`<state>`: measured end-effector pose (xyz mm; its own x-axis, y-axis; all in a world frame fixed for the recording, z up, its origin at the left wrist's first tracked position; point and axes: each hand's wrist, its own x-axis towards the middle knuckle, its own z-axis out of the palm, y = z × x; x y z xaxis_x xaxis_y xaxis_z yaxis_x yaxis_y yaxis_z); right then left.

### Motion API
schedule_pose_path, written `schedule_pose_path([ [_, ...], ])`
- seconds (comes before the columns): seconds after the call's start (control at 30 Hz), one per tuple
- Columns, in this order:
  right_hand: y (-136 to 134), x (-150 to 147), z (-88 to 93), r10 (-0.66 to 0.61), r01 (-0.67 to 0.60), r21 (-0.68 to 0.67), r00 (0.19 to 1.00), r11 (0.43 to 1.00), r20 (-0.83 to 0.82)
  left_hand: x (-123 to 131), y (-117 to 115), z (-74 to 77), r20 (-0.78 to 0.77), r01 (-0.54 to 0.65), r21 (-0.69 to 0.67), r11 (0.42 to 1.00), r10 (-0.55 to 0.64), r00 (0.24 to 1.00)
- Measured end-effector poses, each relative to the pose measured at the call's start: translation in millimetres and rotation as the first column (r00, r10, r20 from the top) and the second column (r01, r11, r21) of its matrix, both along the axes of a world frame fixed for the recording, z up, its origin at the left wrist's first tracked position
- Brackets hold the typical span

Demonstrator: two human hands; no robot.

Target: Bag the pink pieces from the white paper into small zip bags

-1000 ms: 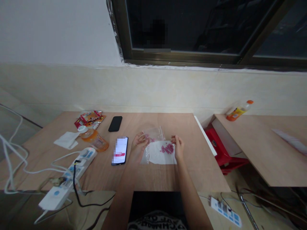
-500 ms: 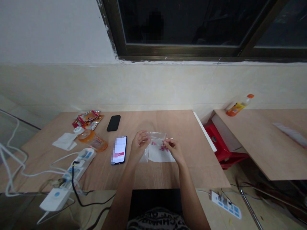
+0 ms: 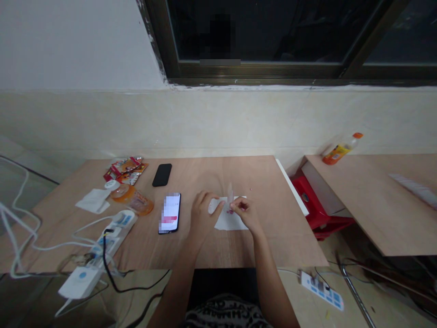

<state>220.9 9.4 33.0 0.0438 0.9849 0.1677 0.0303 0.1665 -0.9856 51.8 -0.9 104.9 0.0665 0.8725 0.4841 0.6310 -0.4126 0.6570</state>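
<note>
A white sheet of paper (image 3: 232, 221) lies on the wooden table (image 3: 218, 246) in front of me, with small pink beads (image 3: 230, 211) on it. My left hand (image 3: 202, 212) rests at the sheet's left edge, fingers curled down on the paper and a clear plastic bag. My right hand (image 3: 245, 213) pinches the clear plastic bag (image 3: 230, 193), which stands up thin between my two hands above the beads. The bag is blurred, and I cannot see whether beads are inside it.
A lit phone (image 3: 170, 212) lies just left of my left hand, a dark phone (image 3: 162, 175) farther back. An orange bottle (image 3: 132, 198), a tissue (image 3: 93, 200), snack wrappers (image 3: 125, 168) and a power strip (image 3: 112, 230) with cables fill the left. A second table (image 3: 382, 200) holds another bottle (image 3: 341, 149).
The bag was held spread open over the paper; now it is gathered upright between my hands. Both hands have come closer together, and most of the bead pile is covered.
</note>
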Motion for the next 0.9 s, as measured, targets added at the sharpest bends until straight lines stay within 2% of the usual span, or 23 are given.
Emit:
schedule_pose_path([
  [0.17, -4, -1, 9.3, 0.043, -0.047, 0.037, 0.994, 0.998, 0.098, 9, 1, -9.8, -0.040, 0.165, -0.219, 0.962, -0.178, 0.983],
  [0.27, -7, 2, 15.8, 0.085, -0.090, 0.025, 0.984, 0.996, 0.158, 11, 2, -13.4, -0.011, 0.222, -0.265, 0.938, -0.233, 0.972],
  [0.47, -12, 9, 25.4, 0.211, -0.214, -0.006, 0.959, 0.977, 0.187, 10, 1, -8.3, 0.049, 0.296, -0.350, 0.889, -0.298, 0.953],
  [0.6, -13, 7, 28.5, 0.146, -0.149, 0.007, 0.975, 0.989, 0.168, 10, -2, -7.7, 0.048, 0.284, -0.335, 0.899, -0.284, 0.957],
  [0.77, -14, -5, 31.2, -0.005, 0.002, 0.017, 0.990, 1.000, 0.144, 16, -5, -8.1, -0.132, 0.151, -0.198, 0.968, -0.179, 0.975],
  [0.9, -15, -14, 33.3, -0.104, 0.101, 0.026, 0.977, 0.995, 0.186, 19, -5, -6.4, -0.235, 0.083, -0.123, 0.989, -0.110, 0.966],
])
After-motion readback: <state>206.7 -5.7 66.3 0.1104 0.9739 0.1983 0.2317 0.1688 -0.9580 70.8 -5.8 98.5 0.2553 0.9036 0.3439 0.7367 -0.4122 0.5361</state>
